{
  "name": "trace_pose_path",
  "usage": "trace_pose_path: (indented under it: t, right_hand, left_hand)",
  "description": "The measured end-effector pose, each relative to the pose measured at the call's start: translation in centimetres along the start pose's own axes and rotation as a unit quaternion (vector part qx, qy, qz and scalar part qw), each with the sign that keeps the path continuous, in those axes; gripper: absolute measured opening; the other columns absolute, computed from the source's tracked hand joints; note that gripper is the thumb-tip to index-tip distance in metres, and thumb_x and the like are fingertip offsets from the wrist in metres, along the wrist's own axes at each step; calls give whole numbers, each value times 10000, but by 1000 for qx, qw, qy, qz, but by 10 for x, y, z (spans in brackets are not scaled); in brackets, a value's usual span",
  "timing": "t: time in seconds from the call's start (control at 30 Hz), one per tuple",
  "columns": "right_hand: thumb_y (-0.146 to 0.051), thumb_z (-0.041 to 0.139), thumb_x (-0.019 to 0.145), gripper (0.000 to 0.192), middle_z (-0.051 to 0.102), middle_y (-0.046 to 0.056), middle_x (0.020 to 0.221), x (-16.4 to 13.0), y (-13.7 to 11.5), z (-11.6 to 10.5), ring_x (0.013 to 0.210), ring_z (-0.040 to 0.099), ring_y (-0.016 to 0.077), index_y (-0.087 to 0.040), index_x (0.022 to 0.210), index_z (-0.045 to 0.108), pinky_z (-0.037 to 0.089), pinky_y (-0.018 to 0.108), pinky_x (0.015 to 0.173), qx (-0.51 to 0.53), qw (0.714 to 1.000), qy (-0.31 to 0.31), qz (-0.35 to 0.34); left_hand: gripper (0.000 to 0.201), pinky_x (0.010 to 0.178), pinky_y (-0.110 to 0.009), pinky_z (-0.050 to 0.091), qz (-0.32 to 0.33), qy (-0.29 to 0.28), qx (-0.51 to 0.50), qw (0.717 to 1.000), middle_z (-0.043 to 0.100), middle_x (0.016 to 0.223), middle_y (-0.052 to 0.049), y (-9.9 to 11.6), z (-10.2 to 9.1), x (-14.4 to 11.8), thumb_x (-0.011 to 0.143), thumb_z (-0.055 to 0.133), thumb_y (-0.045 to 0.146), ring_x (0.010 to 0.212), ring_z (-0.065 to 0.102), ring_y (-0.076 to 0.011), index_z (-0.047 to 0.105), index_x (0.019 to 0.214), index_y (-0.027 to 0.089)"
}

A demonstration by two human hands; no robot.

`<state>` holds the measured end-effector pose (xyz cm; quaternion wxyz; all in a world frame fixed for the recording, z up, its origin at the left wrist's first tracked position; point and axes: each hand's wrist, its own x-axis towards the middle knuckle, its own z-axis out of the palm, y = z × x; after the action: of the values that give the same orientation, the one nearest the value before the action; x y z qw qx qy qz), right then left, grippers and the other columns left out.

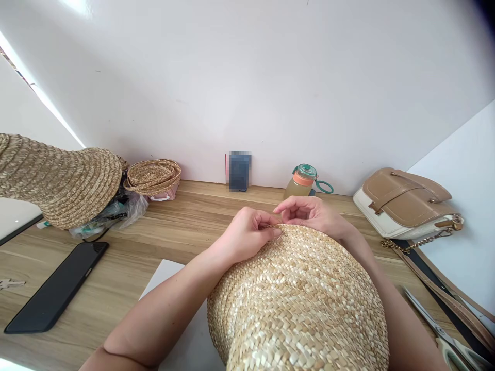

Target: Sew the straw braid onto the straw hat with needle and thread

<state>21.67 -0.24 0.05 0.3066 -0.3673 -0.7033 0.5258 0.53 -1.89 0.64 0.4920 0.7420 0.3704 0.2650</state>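
A woven straw hat (309, 299) fills the lower middle of the view, its curved brim edge turned away from me. My left hand (253, 232) pinches that far edge between thumb and fingers. Just to its right, my right hand (305, 212) is at the same edge with its fingers bent and drawn together. The brim hides part of that hand, and I cannot make out what is between its fingertips. Under the hat and my left forearm lies a white sheet (185, 330).
Left on the wooden table (127, 278) are another straw hat (81, 180), a coiled straw braid (153, 175), a black phone (58, 288) and keys (11, 283). A bottle (303, 180) and a blurred-out upright object (240, 171) stand behind. At right lie a handbag (410, 201) and scissors (439, 330).
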Motion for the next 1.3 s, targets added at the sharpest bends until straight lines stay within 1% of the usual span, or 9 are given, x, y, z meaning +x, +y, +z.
trace_pose_path:
  t: [0.1, 0.2, 0.4, 0.53, 0.7, 0.8, 0.9, 1.1, 1.3]
  right_hand:
    - [-378, 682, 799, 308, 648, 47, 919, -12, -13, -7, 847, 606, 164, -218, 1062, 668, 485, 300, 743, -111, 993, 38, -11]
    - [-341, 651, 832, 167, 640, 54, 934, -27, -30, -7, 864, 594, 178, -227, 950, 685, 481, 305, 736, -236, 966, 78, -78]
    - [-181, 489, 925, 162, 585, 63, 885, -24, -39, 26, 832, 542, 185, -195, 926, 651, 447, 338, 726, -431, 887, 32, -165]
    - [-142, 462, 927, 179, 547, 57, 829, -12, -31, 37, 803, 481, 184, -173, 844, 618, 418, 325, 679, -505, 844, 27, -175]
    - [-43, 427, 897, 223, 554, 61, 818, -11, -31, 40, 877, 459, 205, -162, 785, 579, 414, 341, 734, -545, 815, 25, -195]
    - [-12, 422, 889, 232, 573, 56, 819, -13, -37, 43, 950, 460, 213, -152, 780, 573, 398, 364, 818, -534, 811, 22, -239]
    - [-26, 438, 898, 214, 588, 51, 828, -14, -40, 44, 980, 458, 212, -150, 807, 588, 379, 372, 851, -513, 815, 28, -268]
    - [-66, 467, 903, 169, 594, 56, 861, -12, -36, 43, 936, 464, 213, -156, 817, 580, 373, 365, 783, -536, 817, 23, -212]
    - [-40, 425, 911, 204, 616, 47, 877, -16, -43, 43, 925, 478, 192, -186, 867, 561, 389, 356, 796, -442, 853, 21, -277]
  left_hand:
    - [279, 561, -223, 371, -26, 11, 36, 999, 661, 693, -22, -1, 0, 1, 782, 560, 293, 603, 517, -125, 740, 903, 118]
    - [279, 549, -218, 363, -43, 34, 64, 996, 660, 672, -23, -2, 0, 2, 769, 565, 296, 613, 521, -134, 750, 890, 125]
    - [268, 563, -211, 370, -20, 49, 86, 995, 676, 698, -23, -8, 1, 4, 753, 548, 268, 671, 546, -150, 755, 864, 138]
    - [261, 593, -212, 388, -20, 35, 69, 997, 686, 729, -21, -15, 0, 7, 734, 540, 250, 721, 569, -165, 750, 829, 127]
    - [227, 551, -205, 344, -36, 42, 39, 998, 613, 636, 4, -16, -1, 8, 700, 555, 248, 643, 501, -130, 732, 744, 113]
    - [197, 522, -200, 305, -30, 30, 7, 999, 550, 589, 20, -13, -3, 7, 692, 552, 237, 587, 442, -99, 695, 675, 103]
    - [196, 522, -197, 305, -30, 26, -10, 999, 559, 605, 18, -12, -3, 6, 696, 564, 252, 587, 437, -93, 683, 661, 101]
    - [231, 523, -202, 311, -44, 43, 12, 998, 580, 616, 4, -15, -3, 8, 688, 569, 275, 618, 456, -113, 719, 714, 101]
    - [219, 530, -198, 317, -43, 44, 6, 998, 569, 599, 15, -12, -4, 8, 680, 586, 265, 597, 444, -99, 725, 729, 102]
